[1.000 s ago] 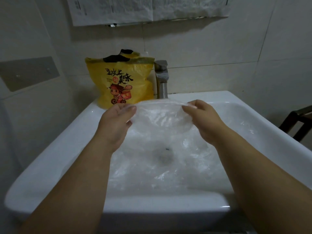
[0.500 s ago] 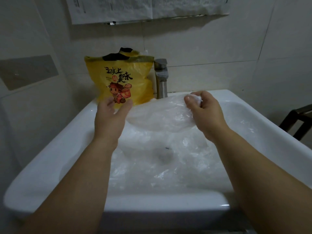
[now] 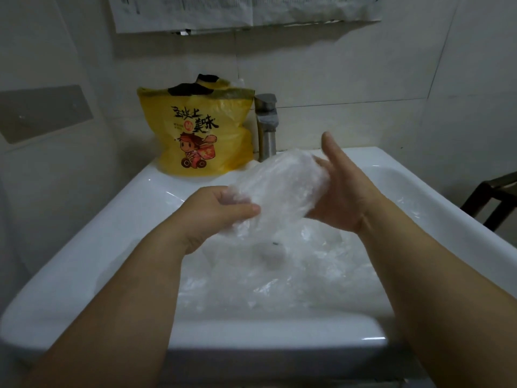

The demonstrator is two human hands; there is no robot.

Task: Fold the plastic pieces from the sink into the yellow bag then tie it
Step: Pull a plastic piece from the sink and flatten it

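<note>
A person's left hand (image 3: 221, 208) grips the lower end of a crumpled clear plastic piece (image 3: 279, 186), thumb and curled fingers closed round it, above the middle of a white sink (image 3: 84, 247). The right hand (image 3: 344, 189) lies flat against the piece's upper end, palm turned inward and fingers straight, clasping nothing. The piece hangs between the two hands as a loose, wrinkled, see-through roll, clear of the basin. Below it, more clear plastic (image 3: 279, 281) lies heaped in the basin. The yellow bag (image 3: 201, 130), printed with black characters and a cartoon figure, stands upright on the sink's back left corner, its mouth open, just beside a steel tap (image 3: 267, 124) at the back edge. Pale tiles line the walls; paper sheets (image 3: 223, 9) hang above, and a grey plate (image 3: 42, 113) is fixed on the left wall.
</note>
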